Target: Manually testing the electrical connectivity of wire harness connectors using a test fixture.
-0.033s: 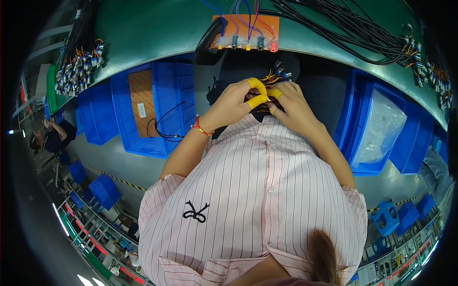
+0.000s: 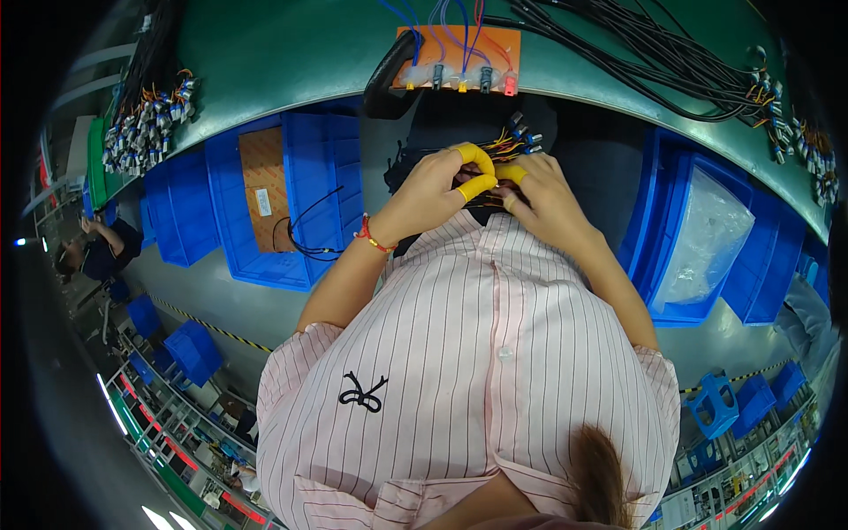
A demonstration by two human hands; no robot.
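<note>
In front of my waist both hands are close together, with yellow finger covers on several fingertips. My left hand [image 2: 435, 184] has thumb and forefinger curled into a ring, their tips pinched on thin wires. Facing it, my right hand [image 2: 549, 199] is curled with its fingertips at the same wires; the exact spot held is small and partly hidden. A bunch of black cables lies under and behind the hands. Its orange and yellow wire ends [image 2: 504, 145] carry small blue-and-silver connectors [image 2: 528, 139] and stick out just beyond my fingers.
An orange connector board [image 2: 473, 55] with coloured wires sits at the green bench's [image 2: 291, 53] edge. Black cables [image 2: 654, 66] lie right of it; connector bundles [image 2: 146, 128] hang far left. Blue bins [image 2: 322, 168] stand left, another bin [image 2: 676, 311] with clear plastic right. A person [image 2: 110, 247] is far left.
My right thumb has drawn back slightly from the left fingertips. The hands otherwise keep their place, and the view has shifted very slightly.
</note>
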